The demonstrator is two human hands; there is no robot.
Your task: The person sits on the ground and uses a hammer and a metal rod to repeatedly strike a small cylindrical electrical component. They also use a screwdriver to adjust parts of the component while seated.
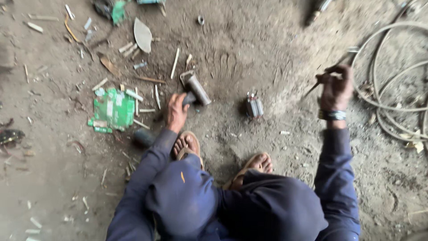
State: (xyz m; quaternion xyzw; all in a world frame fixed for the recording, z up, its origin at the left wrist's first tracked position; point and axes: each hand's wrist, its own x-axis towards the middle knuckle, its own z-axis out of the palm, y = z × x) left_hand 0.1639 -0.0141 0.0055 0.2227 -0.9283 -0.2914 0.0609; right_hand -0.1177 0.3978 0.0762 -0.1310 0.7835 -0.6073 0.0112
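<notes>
Knees: dark blue trousers (232, 205) fill the 6 o'clock edge, the person squatting, blue sleeves running up both sides
Feet: two sandalled feet on the dirt, one (187, 145) just below the left hand, the other (257, 164) to its 4 o'clock
Left hand (176, 111): fingers curled shut around the dark handle of a hammer (195, 88), whose grey metal head lies on the ground at the hand's 1 o'clock
Armature (254, 107): small grey motor part with reddish wire ends, standing on the dirt at 3 o'clock of the hammer head, apart from it, between the two hands
Right hand (336, 87): raised at 2 o'clock of the armature, fingers closed on a thin dark rod (317, 85) that slants down toward 8 o'clock; wristwatch (332, 115) on the wrist
Circuit board (113, 110): green, broken, flat on the ground at 9 o'clock of the left hand
Hose (383, 89): pale loops coiled at 3 o'clock, beyond the right hand
Scraps: pale sticks and splinters scattered toward 11 o'clock, with a pale leaf-shaped shard (142, 35) farther up
Ground (267, 44): grey-brown packed dirt; the view is blurred, so small details are unclear
</notes>
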